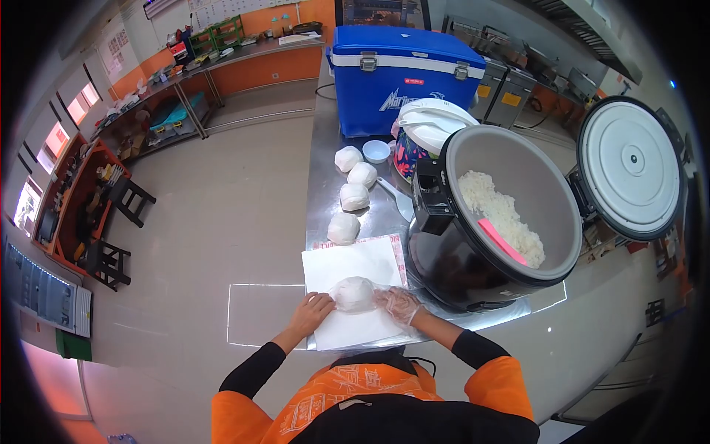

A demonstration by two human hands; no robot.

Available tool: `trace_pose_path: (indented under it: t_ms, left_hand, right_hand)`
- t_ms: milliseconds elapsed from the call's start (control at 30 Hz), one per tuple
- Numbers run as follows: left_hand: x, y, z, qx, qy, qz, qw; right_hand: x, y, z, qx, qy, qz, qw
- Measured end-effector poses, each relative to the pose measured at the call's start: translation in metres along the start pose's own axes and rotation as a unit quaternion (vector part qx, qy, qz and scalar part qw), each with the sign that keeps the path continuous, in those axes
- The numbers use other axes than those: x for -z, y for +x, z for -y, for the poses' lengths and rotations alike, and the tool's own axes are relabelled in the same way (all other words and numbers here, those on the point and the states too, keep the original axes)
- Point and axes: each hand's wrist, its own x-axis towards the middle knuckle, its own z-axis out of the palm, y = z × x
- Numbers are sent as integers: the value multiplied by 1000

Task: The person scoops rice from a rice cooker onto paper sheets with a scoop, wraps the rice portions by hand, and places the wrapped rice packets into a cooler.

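Observation:
A rounded bundle in white paper (pixel 354 294) lies between my hands on white paper sheets (pixel 347 265) at the table's near edge. My bare left hand (pixel 313 311) is closed at the bundle's left end. My right hand (pixel 400 305), in a clear plastic glove, grips the wrapper's right end. What is inside the bundle is hidden. Several similar white wrapped bundles (pixel 354 197) stand in a row beyond the sheets. To the right, an open rice cooker (pixel 473 285) contains cooked rice (pixel 497 211) with a pink paddle (pixel 502 243) in it.
A white spoon or scoop (pixel 397 200) and a small pale bowl (pixel 376 152) rest on the metal table (pixel 322 177). Behind are a blue cooler box (pixel 403 81) and a flowered container (pixel 407 157) with white lids on top. The cooker's raised lid (pixel 632 159) projects right.

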Motion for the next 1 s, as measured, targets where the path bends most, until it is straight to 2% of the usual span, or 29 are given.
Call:
trace_pose_path:
  t_ms: [133,233,267,333,433,533,633,767,867,933,967,1000]
  left_hand:
    - [6,11,0,38,-39,-9,998]
    - [4,17,2,103,-98,-6,990]
    - [4,20,2,131,-120,-3,984]
    - [5,24,6,128,-135,-19,982]
    - [5,24,8,133,-154,-26,979]
    - [5,26,10,148,-180,-32,972]
    - [6,31,11,216,-243,3,946]
    - [6,43,15,334,-327,48,883]
    - [-8,47,26,253,-258,19,932]
    - [-11,47,24,210,-224,39,951]
    - [-11,49,23,188,-207,47,959]
    - [-13,47,25,207,-305,50,928]
  right_hand:
    - [-26,12,-13,-58,85,-18,995]
    - [27,28,-4,-73,104,92,988]
    - [36,27,-3,-65,115,84,988]
    - [46,27,-4,-48,138,65,987]
    - [45,30,-3,-5,29,97,995]
    - [29,33,-13,-39,130,52,989]
    - [38,40,-21,-157,282,105,941]
    - [34,67,-34,-327,302,132,886]
    - [44,79,-31,-206,266,92,937]
    - [18,82,-35,-86,219,38,971]
    - [15,79,-35,-88,246,36,964]
    - [12,77,-34,-90,274,34,957]
